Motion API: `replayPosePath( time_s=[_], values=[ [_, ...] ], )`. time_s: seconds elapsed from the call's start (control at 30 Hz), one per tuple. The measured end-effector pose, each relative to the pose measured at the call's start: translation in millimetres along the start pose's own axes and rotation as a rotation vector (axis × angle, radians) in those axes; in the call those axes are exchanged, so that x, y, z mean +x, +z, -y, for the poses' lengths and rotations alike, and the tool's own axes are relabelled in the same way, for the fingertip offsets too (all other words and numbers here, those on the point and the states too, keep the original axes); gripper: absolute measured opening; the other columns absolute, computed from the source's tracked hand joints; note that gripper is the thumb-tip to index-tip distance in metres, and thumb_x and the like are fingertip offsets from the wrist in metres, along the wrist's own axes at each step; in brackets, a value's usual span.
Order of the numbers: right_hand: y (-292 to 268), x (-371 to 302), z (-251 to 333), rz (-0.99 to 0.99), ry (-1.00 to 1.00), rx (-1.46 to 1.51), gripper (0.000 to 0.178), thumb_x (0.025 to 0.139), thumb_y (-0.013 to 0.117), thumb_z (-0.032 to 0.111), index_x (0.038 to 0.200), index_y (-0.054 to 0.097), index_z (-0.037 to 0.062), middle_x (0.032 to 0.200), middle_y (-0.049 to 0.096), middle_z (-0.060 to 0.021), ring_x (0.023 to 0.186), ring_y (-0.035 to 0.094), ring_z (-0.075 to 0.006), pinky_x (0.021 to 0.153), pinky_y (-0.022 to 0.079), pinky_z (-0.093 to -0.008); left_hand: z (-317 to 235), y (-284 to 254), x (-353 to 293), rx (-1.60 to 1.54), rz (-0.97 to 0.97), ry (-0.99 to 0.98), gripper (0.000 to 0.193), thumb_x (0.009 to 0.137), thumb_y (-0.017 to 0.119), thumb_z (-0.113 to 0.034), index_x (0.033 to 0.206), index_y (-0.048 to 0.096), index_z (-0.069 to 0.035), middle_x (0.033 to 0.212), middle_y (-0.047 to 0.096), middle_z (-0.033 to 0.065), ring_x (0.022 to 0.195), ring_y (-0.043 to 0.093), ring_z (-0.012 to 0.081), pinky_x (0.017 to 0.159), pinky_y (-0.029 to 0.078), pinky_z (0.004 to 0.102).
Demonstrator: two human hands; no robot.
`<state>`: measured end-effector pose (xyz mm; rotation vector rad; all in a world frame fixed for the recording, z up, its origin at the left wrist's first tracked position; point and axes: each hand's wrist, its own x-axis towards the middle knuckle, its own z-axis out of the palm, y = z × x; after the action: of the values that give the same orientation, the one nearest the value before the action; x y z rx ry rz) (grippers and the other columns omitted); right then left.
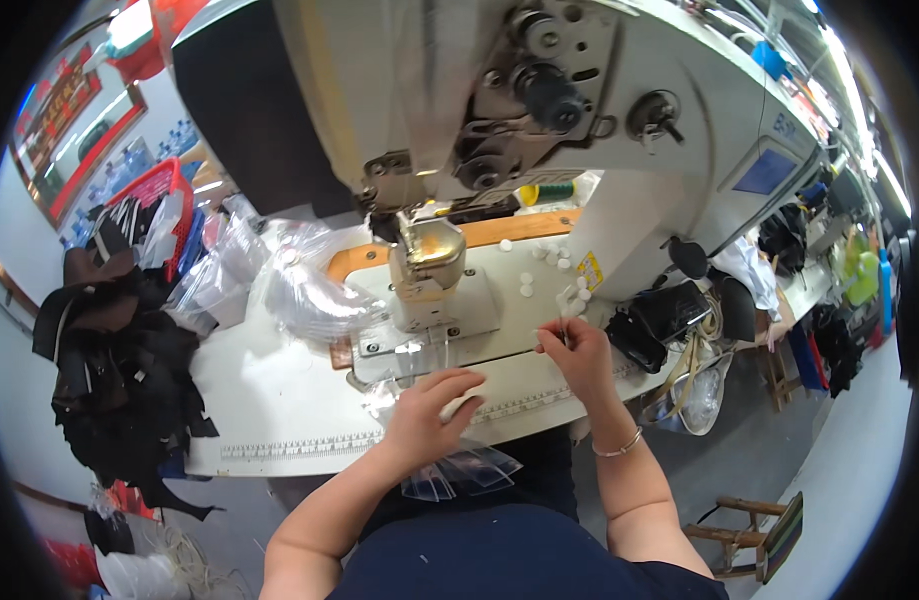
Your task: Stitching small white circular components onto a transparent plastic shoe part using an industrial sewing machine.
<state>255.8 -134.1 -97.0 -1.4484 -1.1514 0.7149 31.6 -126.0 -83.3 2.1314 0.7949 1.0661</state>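
My left hand (432, 412) is at the table's front edge, before the sewing machine (430, 275). Its fingers are bent, with a gap between thumb and forefinger and nothing visible in it. Clear plastic strips (465, 474) fan out below this hand, over my lap, and another clear piece (383, 396) lies beside it. To the right of the needle area, my right hand (578, 352) is closed in a pinch. Something small and thin shows at its fingertips, too small to name. Several white discs (552, 256) lie scattered just beyond it.
Clear plastic sheets (315, 285) are heaped left of the machine. Black fabric pieces (130, 370) hang over the left table end, near a red basket (165, 200). A black pouch (670, 312) and straps lie right. A printed ruler (305, 445) runs along the front edge. A wooden stool (755, 540) stands lower right.
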Motion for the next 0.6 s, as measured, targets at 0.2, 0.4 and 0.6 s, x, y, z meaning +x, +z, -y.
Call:
replayPosePath(
  time_s=[0.2,0.4,0.6],
  values=[
    [36,-50,24,0.120,0.246,0.601,0.011,0.083,0.060,0.008,0.090,0.063,0.0003,0.074,0.064,-0.0044,0.051,0.042,-0.0021,0.045,0.033,-0.0158,-6,20,16,0.089,-0.206,0.156,0.020,0.071,0.066,-0.003,0.091,0.063,-0.004,0.087,0.062,0.0117,0.073,0.062,0.0275,0.062,0.051,0.0320],
    [30,-53,28,0.280,0.259,0.554,0.009,0.080,0.063,0.004,0.088,0.064,-0.0010,0.079,0.066,-0.0077,0.056,0.048,-0.0020,0.049,0.036,-0.0158,-2,15,2,-0.017,-0.172,0.051,0.021,0.071,0.065,0.002,0.092,0.064,0.000,0.089,0.064,0.0128,0.075,0.065,0.0226,0.066,0.052,0.0276],
    [39,-56,29,0.216,0.050,0.280,0.007,0.078,0.063,0.001,0.084,0.063,-0.0012,0.076,0.065,-0.0060,0.066,0.056,-0.0042,0.055,0.042,-0.0168,-1,12,-5,0.011,-0.158,0.056,0.020,0.072,0.063,0.003,0.092,0.064,0.001,0.090,0.064,0.0142,0.076,0.065,0.0229,0.068,0.052,0.0279]
  ],
)
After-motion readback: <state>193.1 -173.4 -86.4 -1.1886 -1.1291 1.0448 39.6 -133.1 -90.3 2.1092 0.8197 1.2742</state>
